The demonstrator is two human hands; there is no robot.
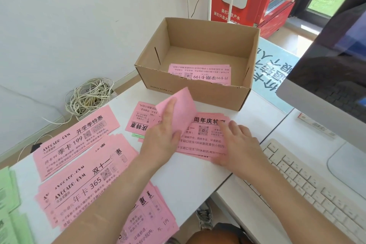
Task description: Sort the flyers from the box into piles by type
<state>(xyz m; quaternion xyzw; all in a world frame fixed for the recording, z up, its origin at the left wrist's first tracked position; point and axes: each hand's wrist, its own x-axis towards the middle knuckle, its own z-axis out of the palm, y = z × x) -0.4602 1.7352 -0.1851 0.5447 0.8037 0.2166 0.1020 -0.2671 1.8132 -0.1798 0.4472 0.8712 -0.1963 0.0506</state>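
Most of the sorting looks done to me: the box (190,93) stands at the back of the worktop (198,180), and only a thin stack of last flyers (200,74) lies on its floor, pink and printed side up, near the front wall. Outside it I count several piles already laid out: a school-season pile (77,138) at the left, a Double Eleven pile (89,182) just below it, a near pile (146,214) fanned out under my left forearm, and a green pile (8,194) at the far left edge. The anniversary pile (206,134) lies right in front of me, just before the box, with one turned sheet and a green slip poking out beside it, so that spot needs tidying. What is left, I judge, is placing the sheet I have now and emptying the box. My left hand (162,140) pinches the lifted flyer (178,107) between thumb and fingers, its blank side up, tilted above the anniversary pile. My right hand (235,140) lies flat with its fingers straight and a little spread, pressing down on that same pile, near the keyboard (316,184)
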